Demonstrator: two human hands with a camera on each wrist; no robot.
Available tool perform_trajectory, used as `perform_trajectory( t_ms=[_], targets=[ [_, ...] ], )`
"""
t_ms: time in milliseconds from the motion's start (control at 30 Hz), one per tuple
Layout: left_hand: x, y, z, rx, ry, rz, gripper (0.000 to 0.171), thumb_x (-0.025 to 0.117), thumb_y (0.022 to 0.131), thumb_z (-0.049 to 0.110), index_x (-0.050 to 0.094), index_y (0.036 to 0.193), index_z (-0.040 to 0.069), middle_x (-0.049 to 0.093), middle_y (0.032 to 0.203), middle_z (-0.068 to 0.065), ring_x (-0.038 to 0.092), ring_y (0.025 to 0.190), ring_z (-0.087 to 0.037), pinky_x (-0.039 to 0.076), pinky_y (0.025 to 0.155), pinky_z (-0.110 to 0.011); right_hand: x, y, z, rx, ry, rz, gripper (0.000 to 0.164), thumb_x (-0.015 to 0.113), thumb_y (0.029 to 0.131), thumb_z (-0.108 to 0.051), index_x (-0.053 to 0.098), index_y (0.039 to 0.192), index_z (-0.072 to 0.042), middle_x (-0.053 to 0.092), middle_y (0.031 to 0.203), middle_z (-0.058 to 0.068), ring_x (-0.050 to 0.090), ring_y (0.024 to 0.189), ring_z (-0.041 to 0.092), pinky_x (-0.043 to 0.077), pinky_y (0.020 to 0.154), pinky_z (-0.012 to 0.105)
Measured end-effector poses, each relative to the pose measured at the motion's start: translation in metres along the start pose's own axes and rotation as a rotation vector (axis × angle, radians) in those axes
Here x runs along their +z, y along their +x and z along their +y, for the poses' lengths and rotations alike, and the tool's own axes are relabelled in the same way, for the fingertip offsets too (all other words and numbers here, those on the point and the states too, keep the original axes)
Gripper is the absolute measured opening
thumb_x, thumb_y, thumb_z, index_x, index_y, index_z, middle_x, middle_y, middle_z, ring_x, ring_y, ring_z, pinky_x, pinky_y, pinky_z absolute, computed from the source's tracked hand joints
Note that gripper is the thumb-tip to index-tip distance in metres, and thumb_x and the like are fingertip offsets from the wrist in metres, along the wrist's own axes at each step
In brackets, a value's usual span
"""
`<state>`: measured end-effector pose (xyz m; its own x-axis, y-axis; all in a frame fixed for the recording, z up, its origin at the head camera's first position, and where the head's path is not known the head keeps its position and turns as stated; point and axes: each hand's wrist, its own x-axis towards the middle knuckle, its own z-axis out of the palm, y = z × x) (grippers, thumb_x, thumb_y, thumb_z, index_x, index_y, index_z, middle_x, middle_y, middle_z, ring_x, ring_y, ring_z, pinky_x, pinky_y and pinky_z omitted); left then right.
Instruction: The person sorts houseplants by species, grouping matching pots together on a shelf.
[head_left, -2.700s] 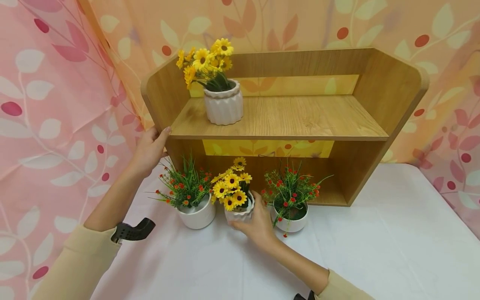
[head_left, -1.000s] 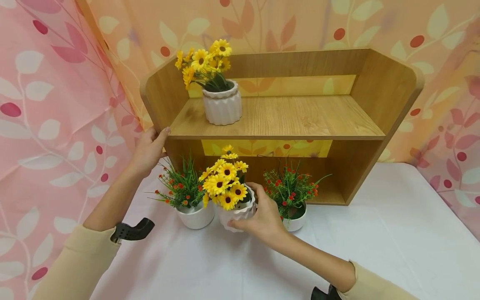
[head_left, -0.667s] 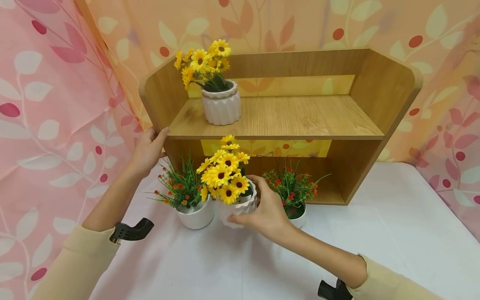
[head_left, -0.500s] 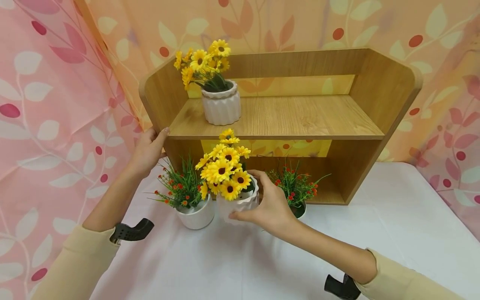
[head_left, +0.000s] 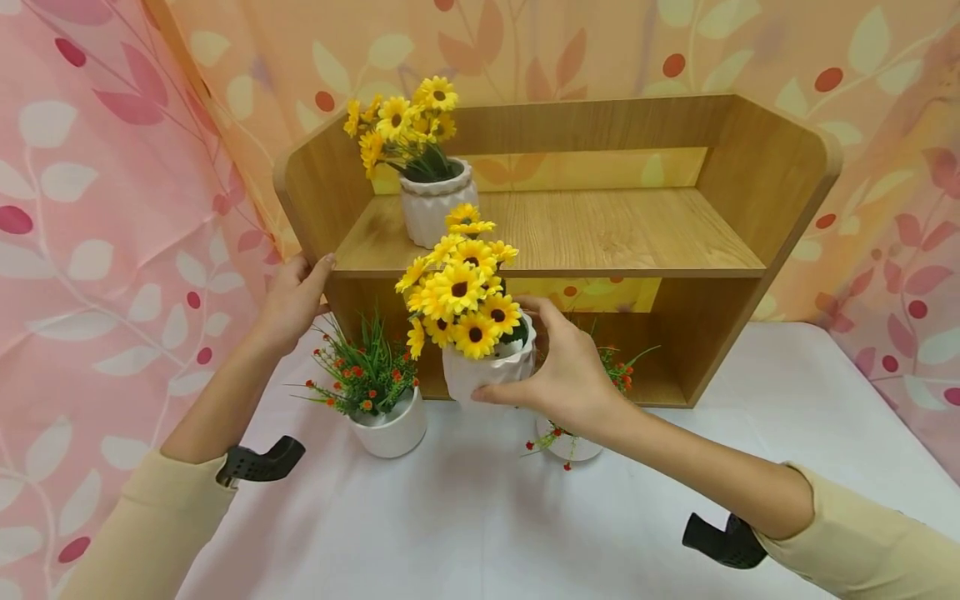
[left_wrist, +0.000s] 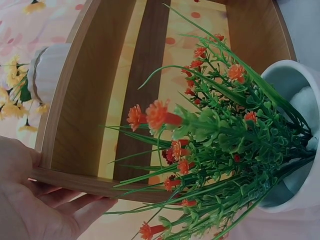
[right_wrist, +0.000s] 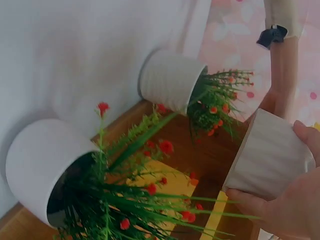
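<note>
Right hand (head_left: 573,375): fingers are gripping sunflower pot (head_left: 467,374), holding it above surface (head_left: 450,533), toward 7 o'clock from middle of wooden shelf (head_left: 622,229). Left hand (head_left: 288,307): fingers are gripping side edge, 9 o'clock.

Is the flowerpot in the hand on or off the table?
Off: the right hand holds the flowerpot up, its bottom clear of the table.

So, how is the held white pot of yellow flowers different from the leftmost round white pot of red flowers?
The yellow-flower pot is in the air; the red-flower pot stands on the white table. The yellow-flower pot's rim is wavy, the red-flower pot's plain. Both are white.
</note>
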<state>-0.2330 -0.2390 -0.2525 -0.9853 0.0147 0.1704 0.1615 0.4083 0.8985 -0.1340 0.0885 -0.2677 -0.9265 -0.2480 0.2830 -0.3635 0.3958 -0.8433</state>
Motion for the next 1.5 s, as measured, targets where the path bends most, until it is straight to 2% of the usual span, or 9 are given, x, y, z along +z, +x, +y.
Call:
perform_trajectory(
  t_ms=[167,433,600,833,1067,1333,1500],
  targets=[
    [0.000,0.000,0.001,-0.002,0.001,-0.003,0.065,0.036,0.114,0.038,0.033,0.156,-0.012,0.045,0.151,-0.034,0.046,0.142,-0.045,0.042,0.114,-0.063,-0.013,0.007,-0.009,0.011,-0.025,-0.002,0.098,0.100,0.070,-0.016,0.045,0.151,-0.005,0.063,0.141,0.009,0.067,0.118,0.028,0.059,0.100,0.047],
    [0.000,0.000,0.001,-0.007,0.000,-0.005,0.066,0.036,0.114,0.037,0.031,0.157,-0.012,0.043,0.153,-0.035,0.044,0.144,-0.046,0.042,0.113,-0.063,-0.037,0.021,-0.023,0.034,-0.064,-0.015,0.101,0.097,0.075,-0.022,0.039,0.157,-0.005,0.056,0.146,0.011,0.059,0.128,0.033,0.056,0.104,0.051],
    [0.000,0.000,0.000,-0.006,0.004,-0.009,0.067,0.037,0.114,0.037,0.029,0.158,-0.012,0.041,0.155,-0.036,0.043,0.145,-0.047,0.042,0.112,-0.064,-0.052,0.031,-0.033,0.027,-0.053,-0.007,0.100,0.097,0.075,-0.019,0.039,0.156,-0.004,0.055,0.148,0.012,0.059,0.131,0.033,0.054,0.108,0.051],
    [0.000,0.000,-0.001,-0.006,-0.003,-0.012,0.066,0.036,0.114,0.037,0.030,0.157,-0.013,0.042,0.153,-0.035,0.043,0.145,-0.047,0.042,0.113,-0.063,-0.072,0.045,-0.045,0.031,-0.060,0.020,0.097,0.096,0.077,-0.019,0.039,0.154,-0.004,0.050,0.150,0.012,0.060,0.129,0.033,0.054,0.107,0.051],
    [0.000,0.000,0.000,0.005,-0.001,-0.013,0.066,0.035,0.114,0.037,0.032,0.156,-0.013,0.044,0.152,-0.035,0.044,0.143,-0.046,0.042,0.113,-0.064,-0.089,0.059,-0.050,0.027,-0.050,0.067,0.099,0.095,0.078,-0.019,0.037,0.157,-0.005,0.046,0.154,0.012,0.056,0.134,0.033,0.053,0.109,0.052],
    [-0.001,0.000,0.000,0.010,-0.004,-0.025,0.065,0.034,0.114,0.036,0.032,0.156,-0.014,0.044,0.152,-0.034,0.045,0.142,-0.045,0.042,0.113,-0.064,-0.111,0.076,-0.052,0.079,-0.148,0.118,0.106,0.096,0.078,-0.029,0.033,0.160,-0.006,0.042,0.159,0.013,0.050,0.141,0.033,0.049,0.113,0.053],
    [-0.001,0.001,0.000,0.008,-0.007,-0.027,0.065,0.033,0.114,0.035,0.031,0.156,-0.014,0.043,0.152,-0.036,0.045,0.142,-0.046,0.042,0.112,-0.065,-0.122,0.087,-0.049,0.113,-0.184,0.134,0.108,0.096,0.078,-0.034,0.032,0.161,-0.008,0.040,0.161,0.011,0.050,0.140,0.030,0.048,0.113,0.048]
  ],
)
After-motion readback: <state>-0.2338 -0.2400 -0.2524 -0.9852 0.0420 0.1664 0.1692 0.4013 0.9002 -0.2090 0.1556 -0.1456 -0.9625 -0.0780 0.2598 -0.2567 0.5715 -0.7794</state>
